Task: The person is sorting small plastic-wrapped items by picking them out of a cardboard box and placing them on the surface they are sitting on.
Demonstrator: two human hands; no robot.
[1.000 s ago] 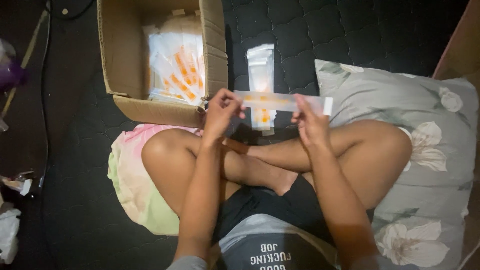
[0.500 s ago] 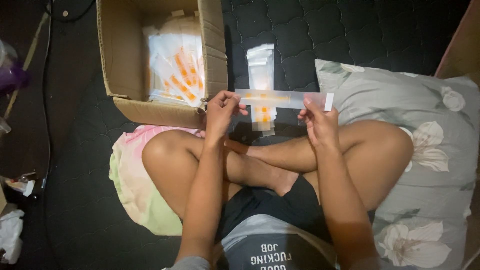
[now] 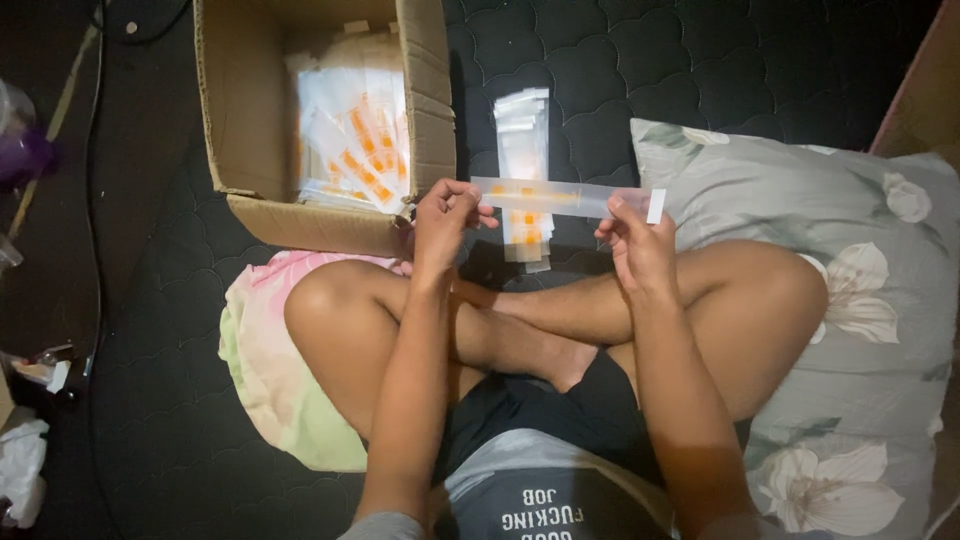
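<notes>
A person is sitting cross-legged on a dark quilted mattress [image 3: 640,80], with one knee resting on a flowered grey pillow [image 3: 860,330] toward the mattress's right edge and the other over a pink and green cloth [image 3: 270,370] on the left. Above the crossed legs, both hands are holding a long clear sleeve [image 3: 565,197] level between them. The left hand [image 3: 445,225] is pinching the sleeve's left end, with its fingers [image 3: 470,200] closed on the plastic, and the right hand [image 3: 635,245] is gripping near the right end, just short of the sleeve's white tip. Just beyond the sleeve, a small stack of similar clear packets [image 3: 523,170] with orange marks is lying on the mattress, running away from the person. To the left of the stack, near the mattress's far left corner, an open cardboard box [image 3: 245,120] is sitting, holding more clear packets with orange marks.
</notes>
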